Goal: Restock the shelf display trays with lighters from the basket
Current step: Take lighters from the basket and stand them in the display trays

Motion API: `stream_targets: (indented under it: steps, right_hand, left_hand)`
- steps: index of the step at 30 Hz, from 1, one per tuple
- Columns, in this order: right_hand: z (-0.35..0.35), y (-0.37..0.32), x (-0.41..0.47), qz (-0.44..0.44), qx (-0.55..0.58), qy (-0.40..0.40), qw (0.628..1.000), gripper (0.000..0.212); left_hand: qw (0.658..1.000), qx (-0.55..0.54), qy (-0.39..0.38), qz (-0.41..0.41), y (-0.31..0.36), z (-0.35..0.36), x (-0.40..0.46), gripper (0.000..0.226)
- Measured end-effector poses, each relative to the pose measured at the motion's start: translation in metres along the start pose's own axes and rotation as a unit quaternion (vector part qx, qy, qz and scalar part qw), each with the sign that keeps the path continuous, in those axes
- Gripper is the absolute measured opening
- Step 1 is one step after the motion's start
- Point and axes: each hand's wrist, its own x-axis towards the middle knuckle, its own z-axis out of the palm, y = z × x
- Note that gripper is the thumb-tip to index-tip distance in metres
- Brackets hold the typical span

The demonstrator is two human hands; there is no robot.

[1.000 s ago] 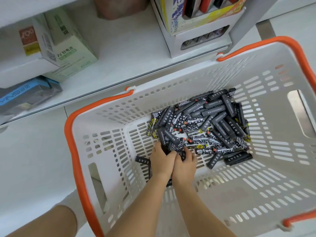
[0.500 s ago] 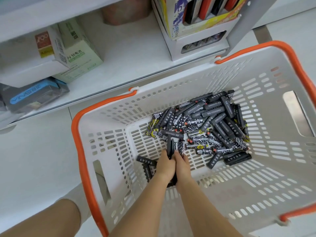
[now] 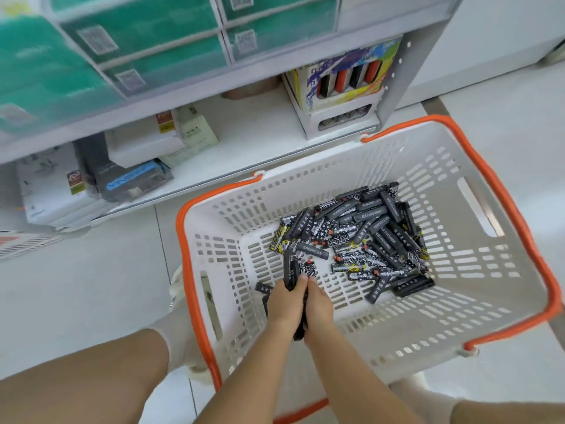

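A white basket (image 3: 382, 341) with orange handles stands on the floor and holds a heap of black patterned lighters (image 3: 363, 234). Inside it, my left hand (image 3: 286, 302) and my right hand (image 3: 318, 304) are pressed together around a bundle of lighters (image 3: 293, 269); the bundle sticks up above my fingertips. A few loose lighters (image 3: 263, 288) lie left of my hands. On the lowest shelf at the right stands a colourful display tray (image 3: 342, 87) with upright lighters, on top of a white tray (image 3: 342, 120).
The white shelf (image 3: 253, 139) runs behind the basket, with boxed goods (image 3: 195, 133) and a blue-labelled pack (image 3: 131, 179) at its left. Green boxes (image 3: 146, 41) fill the shelf above. My knees (image 3: 79, 390) flank the basket on the white tiled floor.
My hands closed together on a bundle of lighters and lifted it slightly from the heap. The view tilted up, showing more of the shelves.
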Motion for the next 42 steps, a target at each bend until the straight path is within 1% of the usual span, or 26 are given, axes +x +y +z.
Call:
stream_targets:
  steps: [1, 3, 6, 8, 11, 14, 16, 18, 21, 23, 25, 26, 28, 31, 34, 36, 38, 40, 41, 42]
  right_hand:
    - [0.0, -0.001, -0.008, -0.002, 0.01, -0.001, 1.0, 0.036]
    - [-0.002, -0.001, -0.02, -0.013, -0.001, 0.0, 1.0, 0.037]
    - [-0.006, -0.001, -0.035, -0.016, -0.002, -0.002, 1.0, 0.039]
    - [-0.012, -0.004, -0.044, -0.019, 0.001, -0.012, 1.0, 0.039]
    - [-0.024, -0.007, -0.055, 0.008, 0.011, -0.018, 1.0, 0.03]
    - [-0.03, -0.004, -0.064, -0.003, -0.001, -0.032, 0.999, 0.035]
    - [-0.034, -0.004, -0.074, -0.016, -0.012, -0.043, 0.999, 0.033]
    - [-0.041, -0.008, -0.082, -0.02, -0.006, -0.053, 0.998, 0.026]
    - [-0.05, -0.023, -0.095, -0.042, 0.011, -0.099, 0.994, 0.017]
    - [-0.054, -0.04, -0.106, -0.057, 0.019, -0.127, 0.99, 0.014]
    - [-0.054, -0.063, -0.12, -0.091, 0.019, -0.145, 0.985, 0.007]
    - [-0.054, -0.075, -0.128, -0.114, 0.02, -0.149, 0.982, 0.006]
    - [-0.052, -0.102, -0.145, -0.163, 0.012, -0.148, 0.975, 0.02]
    - [-0.05, -0.137, -0.176, -0.267, -0.032, -0.173, 0.948, 0.032]
    - [-0.048, -0.167, -0.218, -0.326, -0.029, -0.229, 0.917, 0.031]
    - [-0.046, -0.183, -0.249, -0.367, -0.039, -0.27, 0.89, 0.032]
    - [-0.044, -0.193, -0.277, -0.422, -0.086, -0.288, 0.855, 0.03]
    - [-0.041, -0.198, -0.303, -0.485, -0.168, -0.269, 0.815, 0.025]
    - [-0.039, -0.199, -0.313, -0.525, -0.216, -0.235, 0.789, 0.024]
    - [-0.036, -0.2, -0.323, -0.572, -0.269, -0.181, 0.754, 0.022]
  left_hand:
    - [1.0, -0.003, 0.013, 0.007, 0.0, -0.001, -0.004, 0.039]
    - [1.0, -0.001, 0.013, 0.015, -0.002, 0.0, -0.013, 0.04]
    - [0.999, -0.017, -0.039, -0.014, -0.004, 0.001, -0.031, 0.048]
    - [0.997, -0.041, -0.054, -0.026, -0.005, 0.001, -0.04, 0.05]
    - [0.995, -0.081, -0.049, -0.033, -0.005, -0.001, -0.054, 0.047]
    - [0.995, -0.09, -0.026, -0.044, -0.002, -0.006, -0.066, 0.051]
    - [0.993, -0.103, -0.028, -0.046, 0.003, -0.012, -0.072, 0.049]
    - [0.993, -0.103, -0.044, -0.039, 0.009, -0.02, -0.078, 0.044]
    - [0.984, -0.145, -0.099, -0.017, 0.024, -0.035, -0.09, 0.039]
    - [0.978, -0.164, -0.131, 0.002, 0.042, -0.046, -0.102, 0.035]
    - [0.975, -0.16, -0.148, 0.032, 0.066, -0.062, -0.116, 0.032]
    - [0.975, -0.147, -0.156, 0.054, 0.079, -0.071, -0.123, 0.032]
    - [0.974, -0.109, -0.167, 0.105, 0.106, -0.093, -0.136, 0.037]
    - [0.965, -0.076, -0.166, 0.188, 0.143, -0.126, -0.158, 0.031]
    - [0.952, -0.06, -0.139, 0.266, 0.177, -0.16, -0.185, 0.027]
    - [0.945, -0.072, -0.117, 0.298, 0.193, -0.181, -0.203, 0.025]
    - [0.936, -0.106, -0.098, 0.322, 0.204, -0.198, -0.219, 0.027]
    - [0.922, -0.149, -0.073, 0.351, 0.213, -0.206, -0.229, 0.028]
    - [0.913, -0.169, -0.052, 0.368, 0.217, -0.207, -0.233, 0.028]
    - [0.903, -0.185, -0.027, 0.387, 0.222, -0.207, -0.237, 0.027]
